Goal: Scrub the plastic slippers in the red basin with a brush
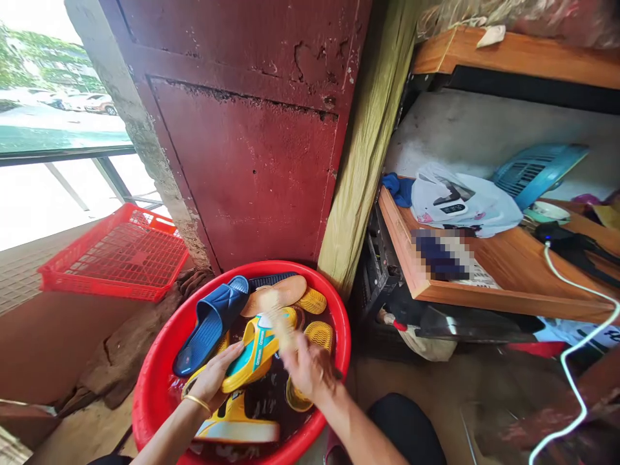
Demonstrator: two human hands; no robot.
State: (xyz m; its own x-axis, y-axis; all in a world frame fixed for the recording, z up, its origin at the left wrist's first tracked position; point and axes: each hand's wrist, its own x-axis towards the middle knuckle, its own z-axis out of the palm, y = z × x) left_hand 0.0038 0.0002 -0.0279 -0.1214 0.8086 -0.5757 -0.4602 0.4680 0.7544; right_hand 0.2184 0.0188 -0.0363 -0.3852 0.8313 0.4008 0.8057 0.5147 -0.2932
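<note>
My left hand (217, 373), with a gold bangle at the wrist, grips a yellow and teal slipper (259, 352) by its heel end. In my right hand (312, 369) is a pale brush (277, 318), smeared by motion, over the toe end of that slipper. Both hands are above a red basin (151, 361) holding dark water. A blue slipper (209, 326) leans at the basin's left side. A tan-soled slipper (281, 294) lies at the back, and several yellow slippers (239, 420) lie around in the water.
A red plastic crate (116, 252) stands at the left, beside a dark red door (247, 161). To the right, a wooden shelf (523, 294) carries a plastic bag (465, 200) and a blue fan (537, 171). A white cable (574, 381) hangs down from it.
</note>
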